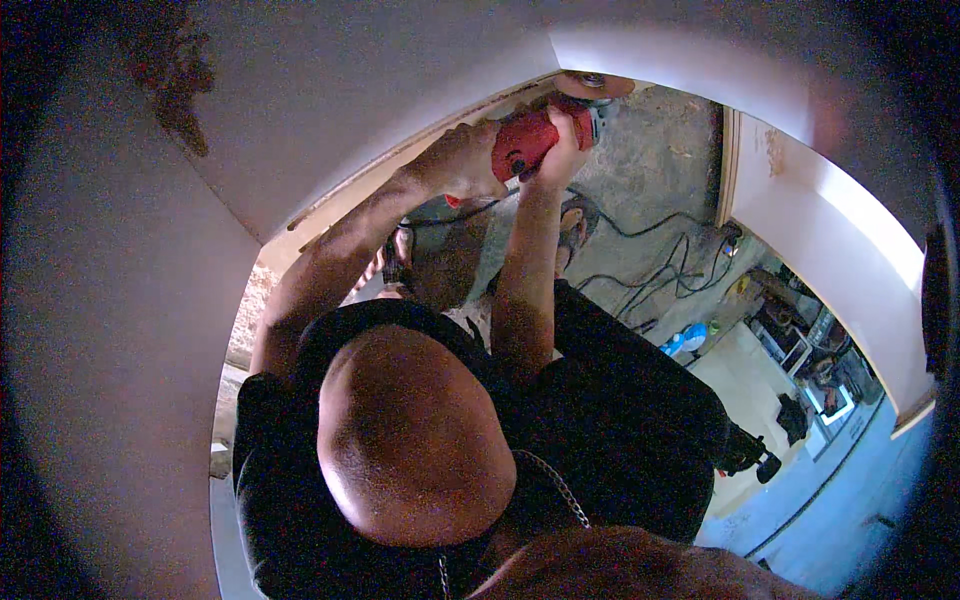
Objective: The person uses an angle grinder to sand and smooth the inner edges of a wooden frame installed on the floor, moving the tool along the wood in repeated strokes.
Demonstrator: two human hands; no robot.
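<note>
Both of my arms reach up to a red power tool (522, 142) under the edge of a large pale panel (400, 150). My left hand (466, 160) is closed around its rear end. My right hand (563, 148) wraps over the front part, close to a grey metal head (600, 118). The head is partly covered, so the tool's exact kind is unclear. Right above it, at the panel's corner, is a brownish piece with a dark round spot (592, 80).
A black cable (650, 232) trails over the rough floor. Another pale panel (820, 200) stands at the right. Lower right, a blue-and-white item (685, 340) and a clutter of tools (815, 350) lie on the floor. A dark stain (180, 90) marks the left panel.
</note>
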